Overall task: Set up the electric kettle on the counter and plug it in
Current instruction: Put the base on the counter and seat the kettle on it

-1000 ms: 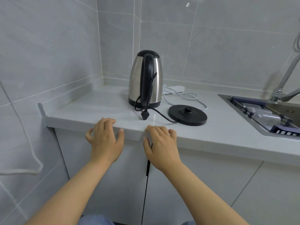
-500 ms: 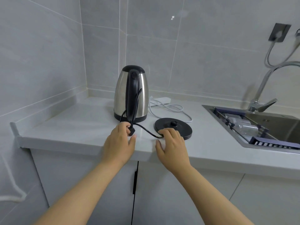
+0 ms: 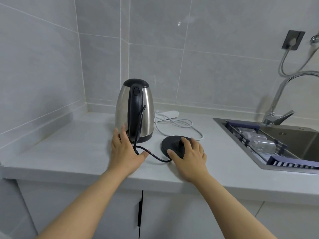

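Hands spread flat at frame centre: left hand (image 3: 125,151) beside kettle (image 3: 135,109), right hand (image 3: 189,151) on base (image 3: 172,145).
Steel body looks slick; the handle (image 3: 134,109) seems the likeliest grip.

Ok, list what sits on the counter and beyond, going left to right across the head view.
Left hand → kettle → black base under the right hand → sink with its faucet.

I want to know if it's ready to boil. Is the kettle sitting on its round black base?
Apart. The head view shows the kettle standing on the counter, with bare countertop between it and the base.
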`<state>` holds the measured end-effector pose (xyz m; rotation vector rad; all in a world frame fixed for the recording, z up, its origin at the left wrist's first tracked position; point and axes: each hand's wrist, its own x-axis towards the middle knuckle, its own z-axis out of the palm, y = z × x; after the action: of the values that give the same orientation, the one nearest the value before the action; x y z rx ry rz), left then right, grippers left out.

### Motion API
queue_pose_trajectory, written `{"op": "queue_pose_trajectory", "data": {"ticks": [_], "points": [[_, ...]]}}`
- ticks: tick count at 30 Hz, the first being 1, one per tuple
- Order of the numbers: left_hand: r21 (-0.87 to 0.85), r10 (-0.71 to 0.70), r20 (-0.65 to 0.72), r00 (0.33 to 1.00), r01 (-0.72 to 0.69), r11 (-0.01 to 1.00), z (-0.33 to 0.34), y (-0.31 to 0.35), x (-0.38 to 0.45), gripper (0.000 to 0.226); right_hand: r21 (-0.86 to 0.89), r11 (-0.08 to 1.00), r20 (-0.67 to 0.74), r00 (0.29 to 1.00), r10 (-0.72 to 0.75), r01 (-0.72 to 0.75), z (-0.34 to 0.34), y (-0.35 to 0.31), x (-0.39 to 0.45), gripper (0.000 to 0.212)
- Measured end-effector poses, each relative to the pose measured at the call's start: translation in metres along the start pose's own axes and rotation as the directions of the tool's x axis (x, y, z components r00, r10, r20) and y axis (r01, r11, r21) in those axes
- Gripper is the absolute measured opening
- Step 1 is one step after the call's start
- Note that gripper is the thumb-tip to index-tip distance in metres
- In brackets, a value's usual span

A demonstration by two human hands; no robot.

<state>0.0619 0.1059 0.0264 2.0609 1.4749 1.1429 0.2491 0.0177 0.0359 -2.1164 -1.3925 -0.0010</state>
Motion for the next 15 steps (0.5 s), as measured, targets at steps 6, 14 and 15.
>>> {"op": "queue_pose_trajectory", "data": {"ticks": [6, 14, 15], "points": [[-0.147, -0.022, 0.075, 0.997, 0.033, 0.989, 0.005, -0.010, 0.024, 0.117, -0.003, 0.992, 0.016, 0.992, 0.125, -0.125, 0.002, 0.000, 0.019, 0.084], [-0.240, 0.060, 0.002, 0.998, -0.058, 0.969, 0.015, -0.018, 0.045, 0.082, -0.107, 0.994, 0.040, 0.999, 0.025, -0.020, 0.004, -0.007, 0.021, 0.072], [-0.248, 0.068, 0.006, 0.998, -0.065, 0.967, 0.014, -0.020, 0.050, 0.081, -0.109, 0.994, 0.029, 1.000, 0.010, -0.006, 0.005, -0.008, 0.023, 0.068]]}}
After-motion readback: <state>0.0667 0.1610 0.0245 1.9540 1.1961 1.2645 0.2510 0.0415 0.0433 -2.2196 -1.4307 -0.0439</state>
